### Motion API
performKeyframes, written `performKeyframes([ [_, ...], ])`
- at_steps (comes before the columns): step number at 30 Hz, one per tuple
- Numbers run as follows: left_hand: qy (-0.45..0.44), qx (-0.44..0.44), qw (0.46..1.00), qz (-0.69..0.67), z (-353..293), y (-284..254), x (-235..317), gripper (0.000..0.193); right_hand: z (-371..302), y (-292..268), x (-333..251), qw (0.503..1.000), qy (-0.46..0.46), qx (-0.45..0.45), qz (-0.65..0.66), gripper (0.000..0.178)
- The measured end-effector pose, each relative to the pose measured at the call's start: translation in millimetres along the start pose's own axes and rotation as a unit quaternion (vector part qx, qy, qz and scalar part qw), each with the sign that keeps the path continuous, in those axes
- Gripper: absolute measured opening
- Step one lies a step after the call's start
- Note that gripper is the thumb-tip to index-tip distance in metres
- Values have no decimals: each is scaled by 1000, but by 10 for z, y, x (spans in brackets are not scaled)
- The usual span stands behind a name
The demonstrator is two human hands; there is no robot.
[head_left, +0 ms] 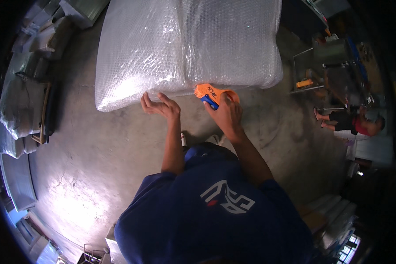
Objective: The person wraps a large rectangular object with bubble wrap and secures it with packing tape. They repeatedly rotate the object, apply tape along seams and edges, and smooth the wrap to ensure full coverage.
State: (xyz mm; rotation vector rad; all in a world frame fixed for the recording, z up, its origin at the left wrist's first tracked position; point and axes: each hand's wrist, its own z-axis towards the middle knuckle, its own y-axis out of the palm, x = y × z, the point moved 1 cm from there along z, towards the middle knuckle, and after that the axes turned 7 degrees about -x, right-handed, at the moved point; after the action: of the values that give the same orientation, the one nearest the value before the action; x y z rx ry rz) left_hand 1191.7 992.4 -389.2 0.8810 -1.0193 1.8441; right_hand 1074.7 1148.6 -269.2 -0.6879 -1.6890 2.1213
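A large block-shaped bundle wrapped in clear bubble wrap point(141, 48) fills the upper middle, a seam running down its centre. My right hand point(228, 115) grips an orange tape dispenser point(205, 91) with a blue part on its near side. The dispenser's head meets the lower edge of the bundle, just right of the seam. My left hand point(163, 106) is palm up beside that same edge, fingers apart and slightly curled, with nothing visible in it. Its fingertips are at the wrap; whether they press on it I cannot tell.
Wrapped furniture pieces point(22, 105) stack along the left side. At the right, another person point(356, 122) stands by a metal-framed rack point(310, 90) holding an orange object point(304, 83). Bare concrete floor point(97, 149) surrounds me. Plastic-covered items point(334, 215) lie at the lower right.
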Motion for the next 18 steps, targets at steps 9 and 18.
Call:
performKeyframes([
  [9,244,-126,953,130,404,-71,41,139,-13,122,17,995,86,-21,49,60],
  [18,239,-149,949,144,438,-117,60,127,-98,-5,955,991,64,115,-35,55],
])
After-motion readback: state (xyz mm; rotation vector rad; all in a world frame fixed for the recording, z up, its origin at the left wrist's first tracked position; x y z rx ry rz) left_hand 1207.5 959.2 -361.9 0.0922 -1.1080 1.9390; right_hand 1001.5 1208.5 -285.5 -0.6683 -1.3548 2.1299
